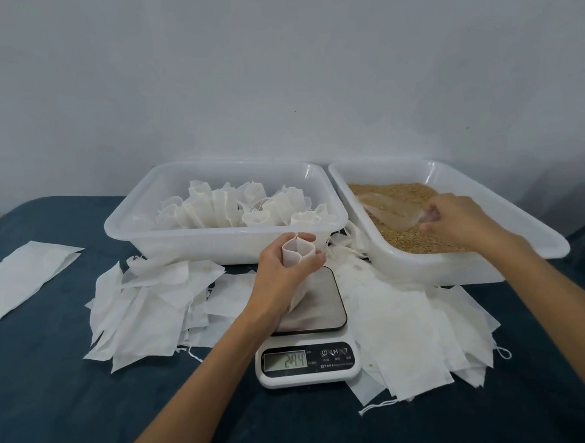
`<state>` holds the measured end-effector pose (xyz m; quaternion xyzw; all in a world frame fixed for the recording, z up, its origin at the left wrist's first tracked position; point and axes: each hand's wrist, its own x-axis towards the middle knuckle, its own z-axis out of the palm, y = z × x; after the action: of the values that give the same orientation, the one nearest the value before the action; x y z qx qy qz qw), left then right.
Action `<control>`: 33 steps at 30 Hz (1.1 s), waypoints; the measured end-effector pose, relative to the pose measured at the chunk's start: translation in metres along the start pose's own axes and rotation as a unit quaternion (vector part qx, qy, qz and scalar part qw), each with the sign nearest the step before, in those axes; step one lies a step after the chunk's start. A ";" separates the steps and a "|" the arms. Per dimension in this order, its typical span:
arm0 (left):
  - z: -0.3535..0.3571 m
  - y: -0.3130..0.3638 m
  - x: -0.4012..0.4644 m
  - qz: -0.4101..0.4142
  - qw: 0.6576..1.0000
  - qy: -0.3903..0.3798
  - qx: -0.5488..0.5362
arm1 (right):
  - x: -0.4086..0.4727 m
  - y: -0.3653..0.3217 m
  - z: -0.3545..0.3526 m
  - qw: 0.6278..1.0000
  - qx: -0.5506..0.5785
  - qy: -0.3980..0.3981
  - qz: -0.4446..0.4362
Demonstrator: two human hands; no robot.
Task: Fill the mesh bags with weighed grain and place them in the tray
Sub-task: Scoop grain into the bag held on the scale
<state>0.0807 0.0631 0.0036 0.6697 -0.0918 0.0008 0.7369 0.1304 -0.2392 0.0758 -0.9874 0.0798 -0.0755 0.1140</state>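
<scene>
Empty bags (143,307) lay at lower left on the surface (56,403). At centre, the left hand (283,269) gripped an open mesh bag (298,255) over the scale (311,339), before the tray (224,238) of filled bags. At right, the right hand (457,219) clasped a clear scoop (392,209) in the grain (394,192).

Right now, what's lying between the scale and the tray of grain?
In the head view, loose empty mesh bags lie piled on the blue cloth between the scale and the grain tray, reaching under the tray's front edge.
</scene>
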 end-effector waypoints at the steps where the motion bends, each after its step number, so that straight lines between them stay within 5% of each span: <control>1: 0.000 0.000 0.001 0.001 1.000 0.001 0.000 | 0.003 0.002 0.005 1.000 -0.017 -0.008 0.013; 9: -0.002 0.000 0.003 0.001 1.000 0.006 -0.010 | 0.011 -0.005 0.022 0.989 -0.092 -0.090 0.066; 13: -0.001 0.000 0.002 0.005 1.000 0.001 0.008 | -0.010 -0.028 0.015 0.988 -0.142 0.050 0.026; 17: -0.001 0.000 0.000 0.010 1.000 0.004 0.020 | -0.047 -0.071 0.022 0.962 0.074 0.222 -0.140; 25: 0.001 -0.002 0.001 0.028 0.999 -0.020 0.038 | -0.081 -0.108 0.075 0.883 0.347 0.227 -0.219; 33: -0.011 0.018 0.018 0.084 0.996 0.037 0.004 | -0.078 -0.097 0.081 0.849 0.405 0.256 -0.225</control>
<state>0.0973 0.0732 0.0233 0.6622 -0.1203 0.0877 0.7344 0.0811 -0.1151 0.0103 -0.7904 -0.1560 -0.3749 0.4588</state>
